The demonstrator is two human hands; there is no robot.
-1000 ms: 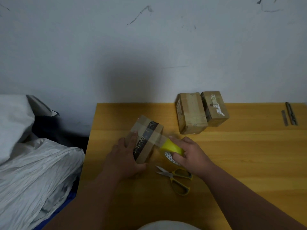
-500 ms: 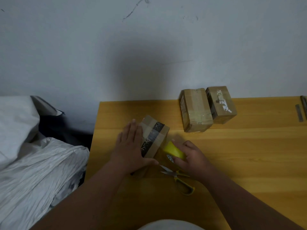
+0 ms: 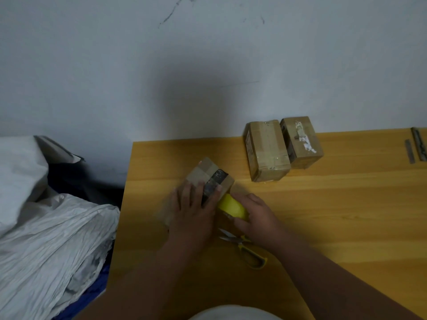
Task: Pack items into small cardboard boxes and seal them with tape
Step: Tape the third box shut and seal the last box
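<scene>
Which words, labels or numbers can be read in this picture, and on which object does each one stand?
None can be read.
Box under the left hand: pale marks on its dark band, too blurred.
Middle box: side label, too small.
Right box: torn white sticker, no legible text.

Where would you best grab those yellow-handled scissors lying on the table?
Take the yellow-handled scissors by the yellow loops, which point toward the person's near right, coming from above on that side. The blades point left toward the left hand and sit partly under the right hand, so that end is awkward.
</scene>
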